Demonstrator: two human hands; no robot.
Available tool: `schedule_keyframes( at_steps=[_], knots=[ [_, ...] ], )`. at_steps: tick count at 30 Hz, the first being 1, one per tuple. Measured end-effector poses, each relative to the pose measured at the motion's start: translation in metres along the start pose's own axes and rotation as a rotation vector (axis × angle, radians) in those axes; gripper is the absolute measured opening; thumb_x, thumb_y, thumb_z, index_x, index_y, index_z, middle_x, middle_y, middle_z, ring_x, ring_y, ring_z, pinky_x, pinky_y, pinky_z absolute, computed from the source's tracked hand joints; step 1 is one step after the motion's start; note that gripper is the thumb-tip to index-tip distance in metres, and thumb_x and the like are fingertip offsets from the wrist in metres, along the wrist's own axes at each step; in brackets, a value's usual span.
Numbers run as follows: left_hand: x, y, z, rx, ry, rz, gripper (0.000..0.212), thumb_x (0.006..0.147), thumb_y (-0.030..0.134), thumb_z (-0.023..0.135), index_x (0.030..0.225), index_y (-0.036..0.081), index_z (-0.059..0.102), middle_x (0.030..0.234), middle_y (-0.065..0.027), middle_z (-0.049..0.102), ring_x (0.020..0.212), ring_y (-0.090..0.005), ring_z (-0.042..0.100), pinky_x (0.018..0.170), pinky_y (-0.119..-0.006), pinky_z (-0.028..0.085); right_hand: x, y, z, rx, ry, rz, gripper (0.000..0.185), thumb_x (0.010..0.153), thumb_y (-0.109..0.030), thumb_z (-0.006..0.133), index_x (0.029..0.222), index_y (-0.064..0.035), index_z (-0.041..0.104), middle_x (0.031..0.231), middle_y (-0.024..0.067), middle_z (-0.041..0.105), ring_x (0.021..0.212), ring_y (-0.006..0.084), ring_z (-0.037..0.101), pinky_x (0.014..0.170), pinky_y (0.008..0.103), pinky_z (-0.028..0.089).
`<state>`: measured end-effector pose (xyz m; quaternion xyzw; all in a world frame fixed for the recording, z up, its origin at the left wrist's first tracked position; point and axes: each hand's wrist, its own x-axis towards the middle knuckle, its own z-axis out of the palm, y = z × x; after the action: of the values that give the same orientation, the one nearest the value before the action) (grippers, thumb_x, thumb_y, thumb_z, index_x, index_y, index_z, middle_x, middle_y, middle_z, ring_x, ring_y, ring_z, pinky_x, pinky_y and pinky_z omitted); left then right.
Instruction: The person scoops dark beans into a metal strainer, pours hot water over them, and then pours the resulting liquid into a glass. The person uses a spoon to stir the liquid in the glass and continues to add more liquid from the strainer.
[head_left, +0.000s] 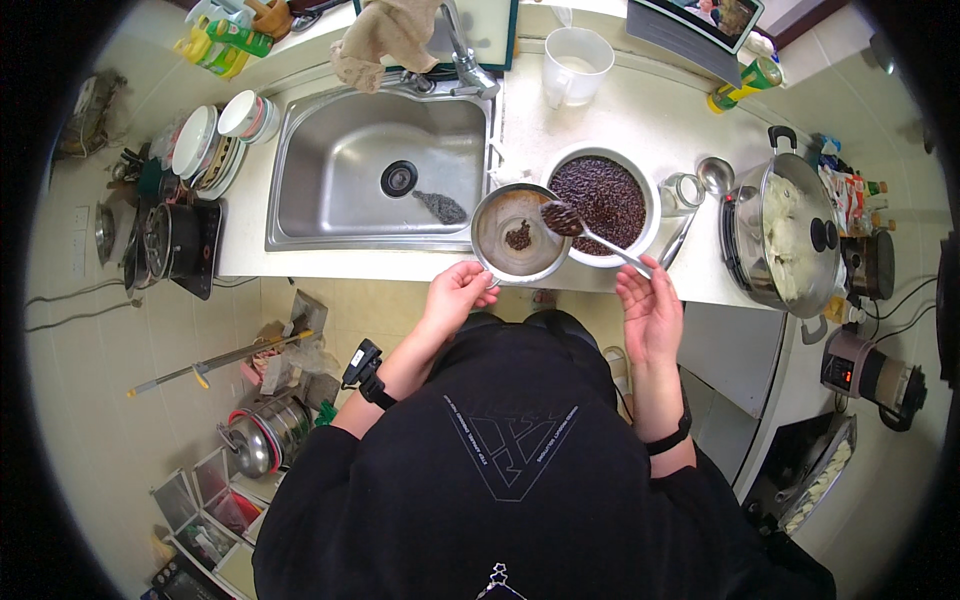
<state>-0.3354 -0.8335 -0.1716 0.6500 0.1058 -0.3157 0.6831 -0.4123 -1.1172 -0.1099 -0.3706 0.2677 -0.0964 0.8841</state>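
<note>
My left hand (459, 294) grips the near rim of a round metal bowl (491, 251), which has a little dark grainy food at its bottom. In my right hand (651, 311) is the handle of a metal spoon (611, 246), its end heaped with dark red-brown grains and held over the bowl's right edge. A white pot (654, 196) full of dark red beans or grains in liquid (600, 196) stands just behind, partly overlapped by the metal bowl. An open glass jar (682, 193) is to the right of the white pot.
The steel sink (360, 244) lies at left, with a scouring pad (442, 208) in it. Stacked dishes (196, 142) stand beyond. Behind is a plastic measuring jug (576, 66). A ladle (715, 175) and a lidded steamer (795, 232) are at right. A counter edge runs before me.
</note>
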Motion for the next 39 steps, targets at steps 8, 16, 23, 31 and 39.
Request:
schedule_keyframes(
  at_steps=[8, 16, 23, 31, 39],
  knots=[
    [0.0, -0.003, 0.001, -0.038, 0.008, 0.008, 0.02, 0.095, 0.016, 0.061, 0.107, 0.001, 0.059, 0.084, -0.008, 0.07, 0.069, -0.0108, 0.066, 0.06, -0.021, 0.05, -0.003, 0.04, 0.012, -0.244, -0.131, -0.077, 0.033, 0.103, -0.021, 0.045, 0.122, 0.0042, 0.053, 0.105, 0.0188, 0.066, 0.094, 0.0238, 0.066, 0.086, 0.0353, 0.053],
    [0.0, -0.002, 0.0, -0.03, -0.012, 0.015, 0.019, 0.095, 0.017, 0.061, 0.106, 0.002, 0.06, 0.084, -0.0071, 0.07, 0.069, -0.0104, 0.066, 0.061, -0.021, 0.05, -0.019, 0.034, 0.021, -0.764, -0.367, -0.38, 0.023, 0.099, -0.011, 0.052, 0.113, 0.0043, 0.062, 0.106, 0.0151, 0.067, 0.097, 0.0224, 0.065, 0.09, 0.0321, 0.05],
    [0.001, -0.003, 0.0, -0.022, -0.012, 0.013, 0.018, 0.095, 0.018, 0.061, 0.105, 0.002, 0.06, 0.083, -0.0063, 0.07, 0.069, -0.0102, 0.065, 0.062, -0.021, 0.05, -0.027, 0.018, 0.033, -1.13, -0.617, -0.785, 0.018, 0.091, -0.001, 0.058, 0.107, 0.0017, 0.064, 0.104, 0.0182, 0.066, 0.095, 0.031, 0.066, 0.084, 0.0352, 0.052],
    [0.002, -0.003, -0.001, -0.024, -0.012, 0.006, 0.018, 0.095, 0.017, 0.061, 0.106, 0.002, 0.06, 0.083, -0.0064, 0.07, 0.069, -0.0105, 0.065, 0.062, -0.021, 0.05, -0.025, 0.019, 0.032, -1.167, -0.683, -0.914, 0.019, 0.088, 0.0, 0.061, 0.107, 0.0006, 0.064, 0.103, 0.0179, 0.065, 0.092, 0.0323, 0.066, 0.08, 0.0365, 0.054],
    [0.002, -0.004, -0.001, -0.032, -0.004, 0.003, 0.017, 0.095, 0.016, 0.061, 0.105, 0.002, 0.06, 0.083, -0.0069, 0.07, 0.068, -0.0107, 0.066, 0.061, -0.021, 0.05, -0.022, 0.019, 0.032, -1.188, -0.686, -0.918, 0.018, 0.088, -0.001, 0.061, 0.106, 0.0016, 0.064, 0.1, 0.018, 0.066, 0.091, 0.0324, 0.066, 0.079, 0.0365, 0.054]
  ],
)
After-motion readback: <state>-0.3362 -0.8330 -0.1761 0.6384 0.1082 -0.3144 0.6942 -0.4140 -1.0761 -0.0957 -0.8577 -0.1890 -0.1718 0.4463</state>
